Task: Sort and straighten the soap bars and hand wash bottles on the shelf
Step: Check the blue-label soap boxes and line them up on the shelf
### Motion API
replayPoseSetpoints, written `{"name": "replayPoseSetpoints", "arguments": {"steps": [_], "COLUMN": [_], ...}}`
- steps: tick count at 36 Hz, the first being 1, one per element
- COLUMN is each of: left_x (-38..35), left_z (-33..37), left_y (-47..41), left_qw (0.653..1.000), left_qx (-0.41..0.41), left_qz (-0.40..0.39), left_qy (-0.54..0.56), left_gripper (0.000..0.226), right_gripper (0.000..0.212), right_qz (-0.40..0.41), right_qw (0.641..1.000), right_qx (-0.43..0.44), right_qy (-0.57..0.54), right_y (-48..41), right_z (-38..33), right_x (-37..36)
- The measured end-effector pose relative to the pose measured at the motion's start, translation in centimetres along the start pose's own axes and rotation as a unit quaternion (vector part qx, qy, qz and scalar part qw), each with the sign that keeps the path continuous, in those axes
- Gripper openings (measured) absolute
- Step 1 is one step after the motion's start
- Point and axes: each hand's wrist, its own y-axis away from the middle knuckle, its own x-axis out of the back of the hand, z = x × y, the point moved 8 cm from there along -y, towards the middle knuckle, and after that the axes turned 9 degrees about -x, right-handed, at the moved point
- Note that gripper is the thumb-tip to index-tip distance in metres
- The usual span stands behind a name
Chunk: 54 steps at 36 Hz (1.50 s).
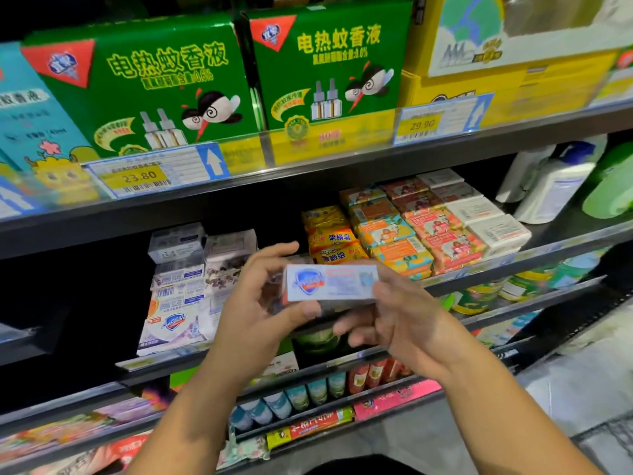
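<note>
Left hand [260,298] and right hand [406,320] grip soap box [332,281] before shelf [549,233]

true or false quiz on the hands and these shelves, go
1. The left hand and right hand both hold the white soap box. True.
2. The green boxes stand below the soap shelf. False: they stand above it.
3. The yellow soap bars lie left of the orange soap bars. True.
4. The white bottle stands at the soap shelf's left end. False: at its right end.
</note>
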Motion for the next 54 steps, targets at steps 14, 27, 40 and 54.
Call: {"name": "replayPoseSetpoints", "arguments": {"steps": [14,27,40,54], "left_x": [-0.9,1.4,2.1,0.7], "left_z": [-1.8,-1.5,-2.0,-0.6], "left_y": [1.6,1.8,0.9,0.4], "left_qw": [0.993,0.989,0.975,0.988], "left_qx": [0.056,0.115,0.052,0.08], "left_qz": [-0.097,0.085,0.012,0.129], "left_qy": [-0.023,0.032,-0.217,-0.003], "left_gripper": [0.055,0.048,0.053,0.061], "right_gripper": [0.009,0.044,0.054,0.053], "right_qz": [0.129,0.082,0.007,0.094], "right_qw": [0.988,0.986,0.997,0.934], "right_qx": [0.025,-0.009,-0.018,0.022], "right_qy": [0.087,0.148,0.069,0.343], "right_y": [-2.1,-4.5,-3.8,-3.4], "right_z": [-0.6,0.3,-0.2,-0.1], "right_x": [2.2,0.7,1.3,2.1]}}
